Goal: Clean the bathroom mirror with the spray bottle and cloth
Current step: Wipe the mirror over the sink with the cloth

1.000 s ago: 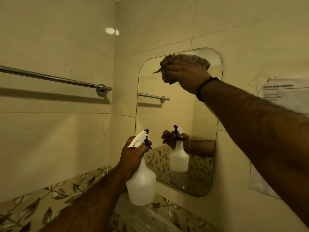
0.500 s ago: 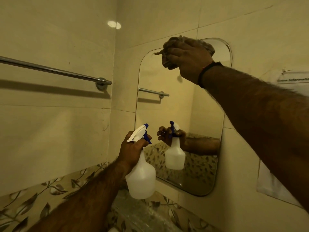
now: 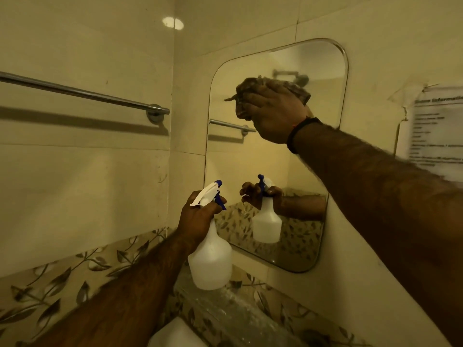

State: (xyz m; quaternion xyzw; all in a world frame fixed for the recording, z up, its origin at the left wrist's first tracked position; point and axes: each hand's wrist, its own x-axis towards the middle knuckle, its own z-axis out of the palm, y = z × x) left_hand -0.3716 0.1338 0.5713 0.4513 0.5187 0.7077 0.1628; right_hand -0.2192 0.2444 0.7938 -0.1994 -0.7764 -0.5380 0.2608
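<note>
A rounded-corner mirror [image 3: 250, 159] hangs on the tiled wall ahead. My right hand [image 3: 273, 116] grips a crumpled brownish cloth [image 3: 246, 90] and presses it against the upper part of the glass. My left hand [image 3: 198, 219] grips the neck of a white spray bottle [image 3: 211, 261] with a white and blue trigger head, held upright in front of the mirror's lower left corner. The bottle and hand are reflected in the lower glass.
A chrome towel rail [image 3: 82, 92] runs along the left wall. A printed paper notice [image 3: 436, 131] is taped to the wall right of the mirror. A leaf-pattern tile band [image 3: 75, 274] runs below, above a shelf covered in clear plastic [image 3: 225, 309].
My right hand has wiped the cloth down from the mirror's top edge to a little below it. The left hand with the bottle has stayed about where it was.
</note>
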